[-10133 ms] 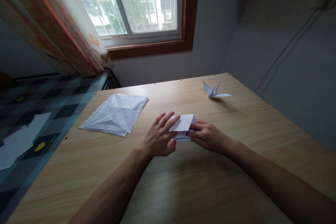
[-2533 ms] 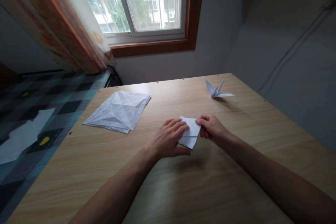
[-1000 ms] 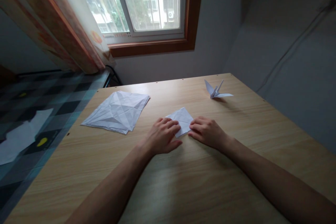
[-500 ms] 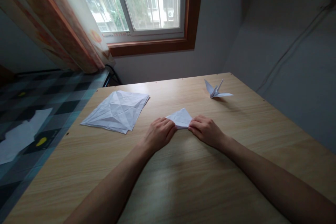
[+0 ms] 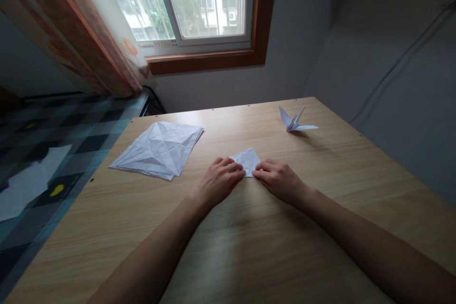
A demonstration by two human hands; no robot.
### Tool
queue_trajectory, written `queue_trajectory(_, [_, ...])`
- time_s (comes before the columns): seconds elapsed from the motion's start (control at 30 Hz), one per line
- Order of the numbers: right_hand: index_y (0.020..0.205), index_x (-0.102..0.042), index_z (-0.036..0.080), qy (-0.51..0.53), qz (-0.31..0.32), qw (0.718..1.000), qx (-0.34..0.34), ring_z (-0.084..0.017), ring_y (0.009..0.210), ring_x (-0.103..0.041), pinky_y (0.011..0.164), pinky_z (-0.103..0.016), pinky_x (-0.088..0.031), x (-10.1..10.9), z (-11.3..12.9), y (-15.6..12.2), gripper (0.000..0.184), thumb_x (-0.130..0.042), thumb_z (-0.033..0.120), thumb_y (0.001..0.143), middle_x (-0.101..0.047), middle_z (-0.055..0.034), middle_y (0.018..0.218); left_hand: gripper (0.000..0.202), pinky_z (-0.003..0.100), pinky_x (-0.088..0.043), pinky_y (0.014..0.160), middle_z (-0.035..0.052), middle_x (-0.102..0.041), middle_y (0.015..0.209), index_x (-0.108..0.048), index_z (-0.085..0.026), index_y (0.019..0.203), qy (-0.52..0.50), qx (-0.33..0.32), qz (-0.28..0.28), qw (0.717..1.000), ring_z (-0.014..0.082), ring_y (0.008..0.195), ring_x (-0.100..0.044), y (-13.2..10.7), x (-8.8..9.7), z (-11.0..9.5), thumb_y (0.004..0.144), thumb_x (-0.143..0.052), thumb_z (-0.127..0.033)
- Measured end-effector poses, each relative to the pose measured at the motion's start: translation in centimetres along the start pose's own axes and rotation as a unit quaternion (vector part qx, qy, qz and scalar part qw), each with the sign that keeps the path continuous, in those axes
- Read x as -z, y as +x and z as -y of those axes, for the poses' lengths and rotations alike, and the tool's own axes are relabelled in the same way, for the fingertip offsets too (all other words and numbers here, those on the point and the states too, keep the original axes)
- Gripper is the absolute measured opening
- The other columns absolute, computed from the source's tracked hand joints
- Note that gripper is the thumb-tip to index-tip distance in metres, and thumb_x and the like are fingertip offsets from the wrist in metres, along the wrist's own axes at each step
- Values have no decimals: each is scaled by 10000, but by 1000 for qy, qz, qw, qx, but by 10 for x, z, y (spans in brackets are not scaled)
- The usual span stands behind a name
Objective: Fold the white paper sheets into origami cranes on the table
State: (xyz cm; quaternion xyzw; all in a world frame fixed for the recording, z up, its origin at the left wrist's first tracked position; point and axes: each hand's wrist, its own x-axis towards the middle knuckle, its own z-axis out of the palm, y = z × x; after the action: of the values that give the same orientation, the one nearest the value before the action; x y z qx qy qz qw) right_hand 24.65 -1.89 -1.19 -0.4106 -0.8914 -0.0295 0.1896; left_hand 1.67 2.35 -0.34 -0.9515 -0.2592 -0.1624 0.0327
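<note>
A small folded white paper (image 5: 248, 158) lies flat on the wooden table (image 5: 270, 247) in front of me. My left hand (image 5: 218, 181) rests on its near left edge with the fingers curled and pressed down. My right hand (image 5: 278, 179) presses its near right edge, fingers bent together. The fingertips of both hands almost meet over the paper's near corner, which they hide.
A stack of creased white sheets (image 5: 158, 149) lies at the table's left. A finished paper crane (image 5: 295, 121) stands at the far right. A bed with a checked cover (image 5: 42, 152) and loose white paper (image 5: 24, 185) is left of the table. Window and curtain lie beyond.
The paper was lifted and turned, then laid flat. Over the last second both hands slid together along its near edge, covering more of it.
</note>
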Motion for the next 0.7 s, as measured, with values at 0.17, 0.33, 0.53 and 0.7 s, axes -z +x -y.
queue_trajectory(0.17, [836,-687,154,-79,64,995,1,-217,800,-581,714,-326,-448,12,8,-1,141,-574,81,879,-683,-95,870,219,370,-423,844,37,-714,1071,-680,-219,1046,12,1,39,999,211,978,-607,2,7,-7,949,-483,-216])
queue_trajectory(0.33, [737,-655,163,-96,70,992,-33,-214,748,-571,695,-333,-436,17,11,-2,170,-558,67,838,-663,-104,816,224,409,-427,869,72,-705,1049,-691,-197,1009,8,8,38,999,240,1003,-599,3,14,-13,899,-502,-243])
queue_trajectory(0.53, [793,-671,175,-26,41,998,43,-198,723,-573,668,-309,-444,7,25,-1,138,-560,99,825,-655,-74,786,291,450,-397,908,104,-680,1082,-677,-166,1039,39,51,28,998,284,1074,-555,3,15,-12,960,-462,-345])
queue_trajectory(0.7, [903,-679,209,129,-28,986,101,-188,813,-607,766,-308,-499,-5,31,-1,221,-500,85,862,-705,-60,860,335,458,-393,932,107,-648,1217,-636,-170,1173,28,63,44,997,290,1107,-555,1,10,-9,931,-516,-369])
